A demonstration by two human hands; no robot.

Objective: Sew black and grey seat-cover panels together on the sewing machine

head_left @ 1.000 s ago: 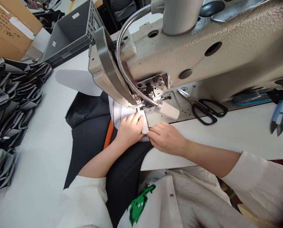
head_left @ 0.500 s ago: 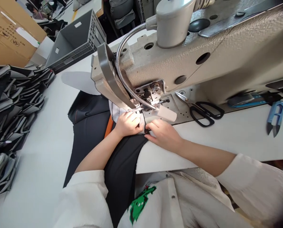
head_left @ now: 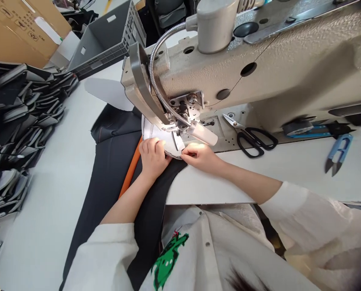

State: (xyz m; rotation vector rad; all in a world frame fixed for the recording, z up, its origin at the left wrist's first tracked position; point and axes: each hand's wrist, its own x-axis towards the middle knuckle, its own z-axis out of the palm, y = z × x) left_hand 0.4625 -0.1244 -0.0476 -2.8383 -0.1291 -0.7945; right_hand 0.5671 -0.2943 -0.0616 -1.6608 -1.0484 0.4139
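Under the presser foot of a sewing machine (head_left: 180,76) lies a white-faced fabric piece (head_left: 156,135) with a dark edge. My left hand (head_left: 152,158) is closed on its near left edge, fingers curled over the top, thumb mostly hidden. At the near right corner of the same piece, my right hand (head_left: 202,158) pinches the edge between thumb and forefinger. Black fabric (head_left: 115,169) spreads beneath and to the left, hanging over the table's front edge. An orange strip (head_left: 131,171) runs along it, beside my left wrist.
Black-handled scissors (head_left: 253,139) rest on the machine bed to the right. Blue thread snips (head_left: 338,153) lie farther right. Stacks of dark cut pieces (head_left: 26,109) line the left side. A grey crate (head_left: 108,40) and a cardboard box (head_left: 23,30) stand behind.
My left hand has moved back from the needle area to the piece's near left edge, uncovering more white fabric. My right hand now pinches the corner. The camera view has shifted slightly.
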